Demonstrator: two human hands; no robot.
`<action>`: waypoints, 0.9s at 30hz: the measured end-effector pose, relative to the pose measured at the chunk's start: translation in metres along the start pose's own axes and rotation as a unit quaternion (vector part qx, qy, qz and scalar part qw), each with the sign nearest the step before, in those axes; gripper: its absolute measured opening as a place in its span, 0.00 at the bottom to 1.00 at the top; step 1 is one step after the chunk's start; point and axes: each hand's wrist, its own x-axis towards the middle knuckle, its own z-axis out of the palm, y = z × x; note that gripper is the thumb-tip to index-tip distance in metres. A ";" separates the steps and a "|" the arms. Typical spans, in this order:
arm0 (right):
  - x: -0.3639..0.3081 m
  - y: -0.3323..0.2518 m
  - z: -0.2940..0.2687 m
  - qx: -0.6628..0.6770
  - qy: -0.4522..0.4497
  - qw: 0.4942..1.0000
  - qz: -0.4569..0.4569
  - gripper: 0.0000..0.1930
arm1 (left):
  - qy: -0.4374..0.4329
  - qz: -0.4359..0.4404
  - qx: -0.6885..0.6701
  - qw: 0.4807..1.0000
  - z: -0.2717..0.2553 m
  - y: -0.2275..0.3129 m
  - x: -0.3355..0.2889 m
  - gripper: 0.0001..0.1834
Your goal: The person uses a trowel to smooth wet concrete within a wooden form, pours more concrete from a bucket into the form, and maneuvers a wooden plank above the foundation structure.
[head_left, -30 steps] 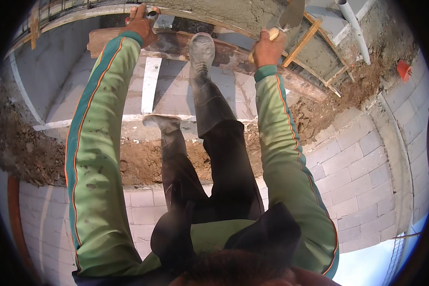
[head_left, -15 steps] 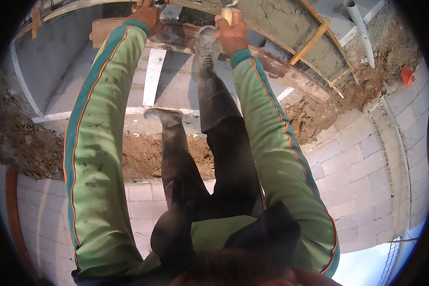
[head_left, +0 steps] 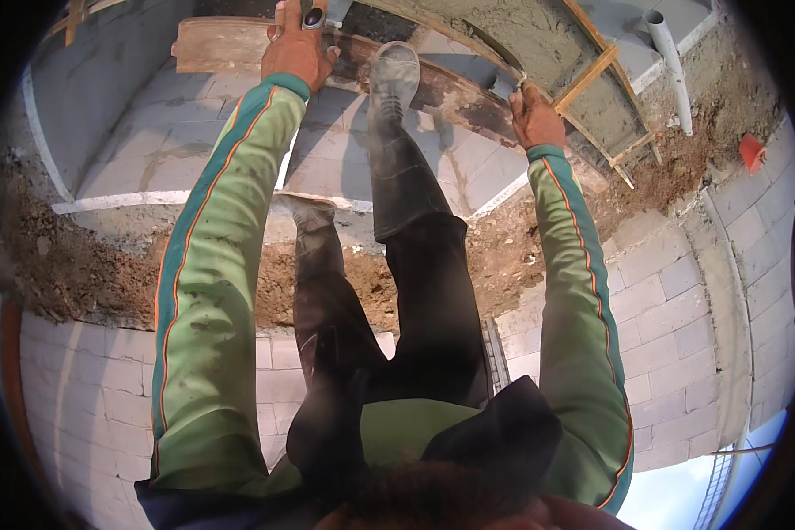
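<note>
My right hand (head_left: 536, 117) is closed round the handle of a trowel (head_left: 496, 46). Its thin dark blade shows edge-on against wet grey mortar (head_left: 539, 40) inside a wooden form. Farther left, my left hand (head_left: 297, 51) reaches to the top edge of the view above a weathered plank (head_left: 225, 44). Its thumb stands apart and the fingers stretch forward, their tips cut off by the picture's edge. A ring with a large dark stone (head_left: 314, 17) appears to sit on one finger. I see nothing held in that hand.
My one boot (head_left: 395, 75) rests at the long plank; the other (head_left: 309, 212) is by a pale ledge. Wooden cross-strips (head_left: 587, 78) span the form. A grey pipe (head_left: 671, 71) stands at the right, near a red object (head_left: 753, 154). Loose soil (head_left: 57, 256) and block walls (head_left: 658, 327) surround me.
My right hand has moved right and nearer with the trowel, whose blade has come into view. My left hand has shifted slightly right and its thumb now stands apart.
</note>
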 end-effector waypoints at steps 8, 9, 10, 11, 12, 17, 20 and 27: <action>0.096 -0.089 -0.045 -0.017 0.036 0.981 -0.189 0.27 | -0.209 -0.141 -0.188 0.949 0.143 -0.052 -0.276 0.55; 0.107 -0.092 -0.048 -0.005 0.041 0.975 -0.218 0.30 | -0.265 -0.185 -0.124 0.938 0.155 -0.061 -0.315 0.53; 0.116 -0.093 -0.050 -0.003 0.004 0.983 -0.182 0.30 | -0.282 -0.221 -0.125 0.925 0.162 -0.071 -0.356 0.52; 0.122 -0.094 -0.050 0.018 -0.004 0.984 -0.177 0.30 | -0.287 -0.259 -0.141 0.911 0.167 -0.081 -0.393 0.51; 0.124 -0.095 -0.049 0.039 -0.013 0.984 -0.172 0.31 | -0.276 -0.249 -0.135 0.919 0.171 -0.092 -0.425 0.50; 0.095 -0.106 -0.044 0.037 0.032 0.988 -0.150 0.27 | -0.306 -0.331 -0.195 0.871 0.170 -0.114 -0.532 0.49; 0.088 -0.110 -0.070 0.193 0.066 0.971 -0.126 0.24 | -0.333 -0.406 -0.149 0.838 0.157 -0.107 -0.584 0.47; 0.208 -0.084 -0.230 0.684 0.159 0.701 -0.127 0.12 | -0.369 -0.597 -0.167 0.693 0.185 -0.036 -0.685 0.44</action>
